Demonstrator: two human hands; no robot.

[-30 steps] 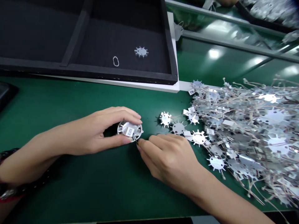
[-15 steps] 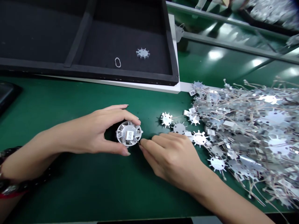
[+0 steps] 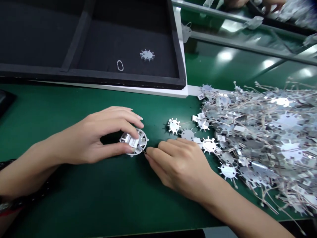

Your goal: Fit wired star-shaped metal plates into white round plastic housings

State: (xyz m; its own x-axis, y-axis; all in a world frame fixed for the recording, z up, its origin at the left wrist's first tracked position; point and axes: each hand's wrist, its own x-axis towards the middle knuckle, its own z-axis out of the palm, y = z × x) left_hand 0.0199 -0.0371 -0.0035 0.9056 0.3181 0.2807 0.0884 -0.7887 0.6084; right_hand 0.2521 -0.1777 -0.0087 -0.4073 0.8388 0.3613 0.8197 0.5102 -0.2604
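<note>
Left hand (image 3: 99, 138): thumb and forefinger pinched on a labelled part (image 3: 134, 142) at the round white frame (image 3: 142, 143), other fingers loosely extended. Can't tell if the part is fully seated. Right hand (image 3: 177, 162): curled, thumb and forefinger tips together at the frame's near right edge, on a thin piece (image 3: 143, 150); can't tell if tool or wire. So the frame sits between the hands, low over or on the worktop (image 3: 104, 201).

Worktop is green, smooth, slightly glossy, bare on the near side of both hands. Few toothed plates (image 3: 209, 145) just beyond the right hand, running into a big tangled pile (image 3: 262, 132) of plates and thin leads right of it.

Beyond the left hand: black divided tray (image 3: 122, 78) on a white board (image 3: 148, 91); holds a toothed disc (image 3: 147, 55) and a pale loop (image 3: 120, 65). Dark object (image 3: 5, 99) far left of left hand, cut off.

Past the pile: metal rails (image 3: 237, 44), shiny green surface (image 3: 208, 59) with lamp reflections. Further, a co-worker's hand (image 3: 273, 4) by clear plastic pieces, blurred.
</note>
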